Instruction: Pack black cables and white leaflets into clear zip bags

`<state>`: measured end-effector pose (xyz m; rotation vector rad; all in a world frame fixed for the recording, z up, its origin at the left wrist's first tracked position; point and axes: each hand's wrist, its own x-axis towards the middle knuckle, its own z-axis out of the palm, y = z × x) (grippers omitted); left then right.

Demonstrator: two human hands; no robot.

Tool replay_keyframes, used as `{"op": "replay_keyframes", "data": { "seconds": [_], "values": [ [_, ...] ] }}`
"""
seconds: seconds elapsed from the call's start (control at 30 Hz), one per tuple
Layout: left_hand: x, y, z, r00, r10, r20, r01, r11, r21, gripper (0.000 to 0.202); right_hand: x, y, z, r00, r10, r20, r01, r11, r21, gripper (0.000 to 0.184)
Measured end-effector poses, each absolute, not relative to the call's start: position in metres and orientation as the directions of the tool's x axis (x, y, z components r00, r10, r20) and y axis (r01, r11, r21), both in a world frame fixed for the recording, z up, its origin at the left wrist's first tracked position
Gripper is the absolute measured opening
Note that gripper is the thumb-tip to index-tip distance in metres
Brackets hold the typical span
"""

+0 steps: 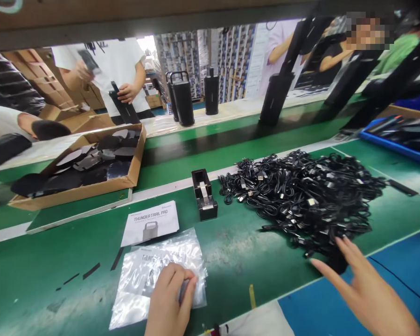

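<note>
My left hand [171, 298] is closed, thumb and fingers curled together over a clear plastic bag [126, 289]. A printed sheet shows through the bag. What lies between those fingertips is hard to make out. My right hand [369, 287] is open, thumb and fingers spread, at the near edge of a big heap of coiled black USB cables [294, 186]. Nothing shows in its grasp. Just beyond the bag lies a stack of white leaflets [152, 221] marked "THUNDERTRAIL PRO". A black tape dispenser [207, 205] stands between the leaflets and the cables.
A cardboard tray [135, 161] of dark, flat pieces sits at the left. Black speakers [183, 102] stand across the green bench [227, 252]. At the right is a blue tray [388, 147]. A shelf beam [161, 25] crosses overhead. Several people are on the far side.
</note>
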<state>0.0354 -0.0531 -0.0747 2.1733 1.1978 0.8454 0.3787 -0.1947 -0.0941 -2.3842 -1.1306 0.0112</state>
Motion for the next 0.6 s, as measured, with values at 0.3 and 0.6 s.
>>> {"op": "replay_keyframes", "data": {
  "seconds": [0.3,0.6],
  "values": [
    [0.035,-0.054,-0.076,0.434,0.853,0.291,0.543,-0.505,0.671,0.022,0.35,-0.192,-0.1,0.496,0.826,0.267,0.855,-0.411,-0.316,0.045],
    [0.034,-0.055,-0.074,0.443,0.844,0.301,0.541,-0.52,0.661,0.019,0.418,-0.22,-0.084,0.226,0.946,0.233,0.97,-0.196,-0.143,0.04]
  ]
}}
